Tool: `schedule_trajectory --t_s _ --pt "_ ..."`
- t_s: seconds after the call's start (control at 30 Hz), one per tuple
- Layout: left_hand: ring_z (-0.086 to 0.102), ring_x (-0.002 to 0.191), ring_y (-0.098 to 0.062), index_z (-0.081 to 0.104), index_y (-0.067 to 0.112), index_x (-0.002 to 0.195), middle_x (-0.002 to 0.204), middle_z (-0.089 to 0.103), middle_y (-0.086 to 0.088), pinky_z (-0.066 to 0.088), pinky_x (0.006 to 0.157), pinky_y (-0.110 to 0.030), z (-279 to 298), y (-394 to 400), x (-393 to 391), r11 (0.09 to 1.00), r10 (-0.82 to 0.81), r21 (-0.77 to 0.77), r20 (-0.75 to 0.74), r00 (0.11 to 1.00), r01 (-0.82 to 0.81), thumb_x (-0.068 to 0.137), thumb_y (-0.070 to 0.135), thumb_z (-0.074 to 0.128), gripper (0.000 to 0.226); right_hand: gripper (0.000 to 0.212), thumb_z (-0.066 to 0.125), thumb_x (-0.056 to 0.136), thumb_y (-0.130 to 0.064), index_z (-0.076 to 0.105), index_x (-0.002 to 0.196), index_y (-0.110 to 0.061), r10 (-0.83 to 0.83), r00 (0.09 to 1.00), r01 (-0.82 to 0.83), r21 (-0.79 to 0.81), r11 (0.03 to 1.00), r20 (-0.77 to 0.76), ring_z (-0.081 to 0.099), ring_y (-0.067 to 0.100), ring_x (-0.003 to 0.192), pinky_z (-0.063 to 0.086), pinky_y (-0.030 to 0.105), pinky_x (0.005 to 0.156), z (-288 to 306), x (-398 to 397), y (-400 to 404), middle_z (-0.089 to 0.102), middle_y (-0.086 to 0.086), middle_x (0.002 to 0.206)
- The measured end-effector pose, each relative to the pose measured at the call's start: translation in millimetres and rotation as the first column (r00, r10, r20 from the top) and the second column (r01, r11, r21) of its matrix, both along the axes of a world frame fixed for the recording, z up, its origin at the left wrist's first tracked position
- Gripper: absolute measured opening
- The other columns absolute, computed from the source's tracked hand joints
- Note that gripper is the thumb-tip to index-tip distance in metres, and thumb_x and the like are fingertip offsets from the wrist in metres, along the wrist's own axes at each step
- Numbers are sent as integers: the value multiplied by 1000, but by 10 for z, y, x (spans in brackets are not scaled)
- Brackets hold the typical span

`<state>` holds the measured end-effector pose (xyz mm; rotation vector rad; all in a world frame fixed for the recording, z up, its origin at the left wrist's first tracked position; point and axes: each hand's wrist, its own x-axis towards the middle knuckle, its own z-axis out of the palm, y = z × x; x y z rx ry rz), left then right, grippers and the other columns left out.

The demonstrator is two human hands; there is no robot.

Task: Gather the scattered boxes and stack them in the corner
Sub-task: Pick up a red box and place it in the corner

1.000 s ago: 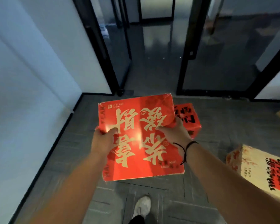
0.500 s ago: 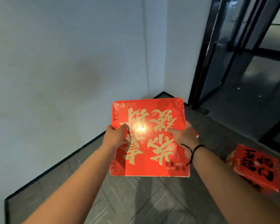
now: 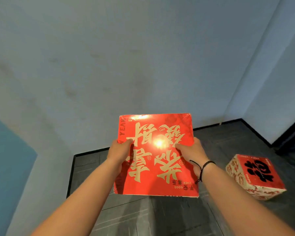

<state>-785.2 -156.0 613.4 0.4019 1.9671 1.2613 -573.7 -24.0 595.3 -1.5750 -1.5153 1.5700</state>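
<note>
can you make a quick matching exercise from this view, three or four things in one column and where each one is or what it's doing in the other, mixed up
Column one:
1. flat red box
2. left hand
3. right hand
4. cream and red box

Column two:
A. rests on the dark floor at the right
B. grips the left edge of the carried box
C. held in the air in front of the wall
D. grips the right edge, with a black cord at its wrist

Pairs: 1-C, 2-B, 3-D, 4-A
</note>
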Motion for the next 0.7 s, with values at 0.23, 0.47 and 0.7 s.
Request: schedule_trajectory --t_s 0.23,0.47,0.7 --pt "78 92 -29 77 15 99 89 82 -2 59 95 -52 -74 -750 -1155 993 119 -1 20 993 -119 95 31 63 22 49 72 72 -27 61 120 -19 146 989 -146 -30 989 23 77 28 86 64 48 79 -40 -1370 -493 77 6 100" --pt "75 86 -32 73 11 99 93 78 -13 60 84 -44 -255 -1049 -1962 969 247 8 80 966 -248 96 25 65 17 83 77 51 -44 57 129 -22 205 978 -207 -59 977 -32 76 26 90 65 47 78 -308 -2295 -619 76 4 105" --pt "75 97 -35 74 17 100 103 79 -12 59 84 -44 -608 -1071 -2652 935 355 -47 103 929 -352 97 24 66 11 14 69 93 -13 65 107 -15 347 937 -343 -99 934 28 69 21 83 48 29 62 -555 -3298 -419 73 6 96"
